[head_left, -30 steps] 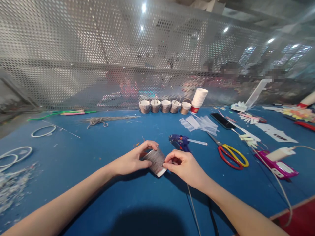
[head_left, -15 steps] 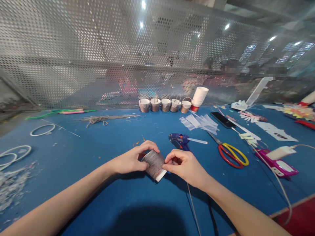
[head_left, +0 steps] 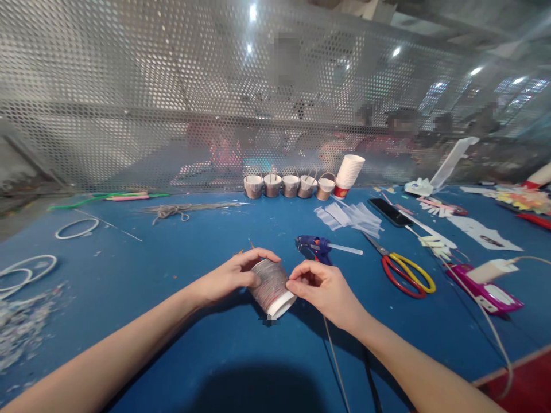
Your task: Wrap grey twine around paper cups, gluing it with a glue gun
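Grey cord-wrapped cup point(head_left: 271, 287), left grip point(head_left: 228, 280) clasping it, right grip point(head_left: 325, 289) pinching cord point(head_left: 333, 350), five buckets point(head_left: 290, 188), nested paper cups point(head_left: 349, 175) behind.

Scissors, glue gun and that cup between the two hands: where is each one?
Scissors point(head_left: 386, 252): head view, where the blades meet the handles.
Glue gun point(head_left: 317, 244): head view, on its blue body.
Cup point(head_left: 274, 283): head view, on its wrapped side.
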Available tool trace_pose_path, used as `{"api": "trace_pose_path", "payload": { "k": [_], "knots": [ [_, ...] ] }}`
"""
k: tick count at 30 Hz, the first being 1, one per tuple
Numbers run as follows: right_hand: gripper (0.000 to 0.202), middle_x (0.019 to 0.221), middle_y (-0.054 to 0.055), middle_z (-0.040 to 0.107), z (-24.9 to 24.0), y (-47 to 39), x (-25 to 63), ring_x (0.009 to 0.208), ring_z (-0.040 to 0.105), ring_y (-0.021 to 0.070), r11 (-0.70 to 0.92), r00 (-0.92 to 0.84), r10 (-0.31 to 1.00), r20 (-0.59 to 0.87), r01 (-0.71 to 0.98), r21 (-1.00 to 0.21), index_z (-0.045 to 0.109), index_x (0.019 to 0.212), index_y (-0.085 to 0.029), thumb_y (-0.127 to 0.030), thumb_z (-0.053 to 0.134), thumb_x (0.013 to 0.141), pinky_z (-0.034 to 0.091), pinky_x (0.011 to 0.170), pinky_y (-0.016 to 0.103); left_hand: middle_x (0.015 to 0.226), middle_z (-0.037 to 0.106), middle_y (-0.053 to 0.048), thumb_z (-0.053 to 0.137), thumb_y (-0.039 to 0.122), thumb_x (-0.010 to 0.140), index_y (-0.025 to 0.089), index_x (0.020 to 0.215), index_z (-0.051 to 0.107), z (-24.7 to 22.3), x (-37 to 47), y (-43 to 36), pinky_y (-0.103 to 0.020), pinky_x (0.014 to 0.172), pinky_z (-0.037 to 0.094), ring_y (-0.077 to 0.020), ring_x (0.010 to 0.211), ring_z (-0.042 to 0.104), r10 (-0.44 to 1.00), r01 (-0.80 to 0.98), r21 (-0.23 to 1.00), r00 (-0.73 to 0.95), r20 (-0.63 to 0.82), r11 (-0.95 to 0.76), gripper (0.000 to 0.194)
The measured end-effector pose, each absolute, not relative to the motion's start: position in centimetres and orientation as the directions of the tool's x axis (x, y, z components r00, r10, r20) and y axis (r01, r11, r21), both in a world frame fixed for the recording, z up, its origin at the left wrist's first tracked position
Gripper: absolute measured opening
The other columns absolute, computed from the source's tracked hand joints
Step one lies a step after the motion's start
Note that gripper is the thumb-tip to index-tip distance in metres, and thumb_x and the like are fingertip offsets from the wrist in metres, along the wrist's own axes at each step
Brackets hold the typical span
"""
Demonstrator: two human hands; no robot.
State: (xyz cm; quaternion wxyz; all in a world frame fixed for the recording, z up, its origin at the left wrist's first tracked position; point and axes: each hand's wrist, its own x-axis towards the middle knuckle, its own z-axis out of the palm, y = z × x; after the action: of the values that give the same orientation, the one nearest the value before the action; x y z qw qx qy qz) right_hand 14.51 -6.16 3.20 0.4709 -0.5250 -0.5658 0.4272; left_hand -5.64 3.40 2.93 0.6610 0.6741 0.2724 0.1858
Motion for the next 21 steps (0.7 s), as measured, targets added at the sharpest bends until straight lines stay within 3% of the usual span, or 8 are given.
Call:
{"api": "trace_pose_path", "payload": {
  "k": [6,9,12,16,18,21],
  "knots": [
    [0.05,0.062,-0.007,0.046,2.4,-5.8,15.1,0.057,0.042,0.0106,-0.112,-0.146,0.982,-0.124,0.088,-0.99,0.055,0.109,-0.018,-0.037,0.077,0.068,0.035,0.056,0.025,0.125,0.059,-0.006,0.055,0.011,0.06,0.025,0.106,0.062,3.2,-5.7,3.3,-0.046,0.097,0.039,-0.0295,0.117,0.05,0.666,-0.012,0.998,0.745,-0.032,0.062,0.049],
    [0.055,0.083,0.0,0.057,2.2,-5.8,15.0,0.06,0.042,0.0094,-0.128,-0.176,0.974,-0.142,0.09,-0.988,0.053,0.112,-0.018,-0.034,0.079,0.066,0.036,0.057,0.025,0.124,0.062,-0.006,0.06,0.013,0.063,0.025,0.105,0.061,3.6,-5.6,3.0,-0.046,0.1,0.037,-0.0283,0.116,0.052,0.669,-0.037,0.999,0.743,0.032,-0.007,0.044],
    [0.05,0.103,0.004,0.057,2.1,-5.9,14.6,0.059,0.041,0.0072,-0.101,-0.173,0.979,-0.106,0.038,-0.994,0.053,0.111,-0.019,-0.029,0.076,0.067,0.036,0.057,0.025,0.129,0.059,-0.006,0.067,0.019,0.066,0.025,0.099,0.06,3.6,-5.1,2.5,-0.045,0.1,0.037,-0.0281,0.117,0.052,0.735,-0.087,0.995,0.672,0.088,-0.039,0.035],
    [0.05,0.074,-0.004,0.051,1.9,-6.0,14.1,0.055,0.038,0.0082,-0.055,-0.089,0.995,-0.054,-0.009,-0.998,0.049,0.112,-0.018,-0.024,0.072,0.068,0.033,0.053,0.024,0.117,0.061,-0.007,0.067,0.033,0.075,0.024,0.095,0.061,2.9,-4.2,1.4,-0.043,0.098,0.038,-0.0271,0.113,0.053,0.858,-0.079,0.996,0.509,0.074,-0.039,0.024],
    [0.05,0.063,-0.009,0.043,1.9,-6.0,14.0,0.053,0.037,0.0089,-0.049,-0.048,0.998,-0.049,0.003,-0.999,0.048,0.112,-0.017,-0.022,0.07,0.068,0.032,0.051,0.024,0.112,0.061,-0.006,0.066,0.035,0.077,0.026,0.107,0.058,2.6,-3.8,0.8,-0.044,0.095,0.041,-0.0262,0.108,0.056,0.853,-0.105,0.994,0.521,0.035,0.023,0.033],
    [0.049,0.062,-0.009,0.042,2.0,-6.1,13.8,0.053,0.038,0.0089,-0.024,-0.012,1.0,-0.024,0.047,-0.999,0.048,0.111,-0.017,-0.021,0.07,0.068,0.033,0.051,0.023,0.123,0.055,-0.006,0.073,0.025,0.068,0.033,0.122,0.047,2.5,-3.4,0.1,-0.042,0.091,0.044,-0.0255,0.107,0.057,0.8,-0.188,0.979,0.598,0.053,0.076,0.061]
  ]
}}
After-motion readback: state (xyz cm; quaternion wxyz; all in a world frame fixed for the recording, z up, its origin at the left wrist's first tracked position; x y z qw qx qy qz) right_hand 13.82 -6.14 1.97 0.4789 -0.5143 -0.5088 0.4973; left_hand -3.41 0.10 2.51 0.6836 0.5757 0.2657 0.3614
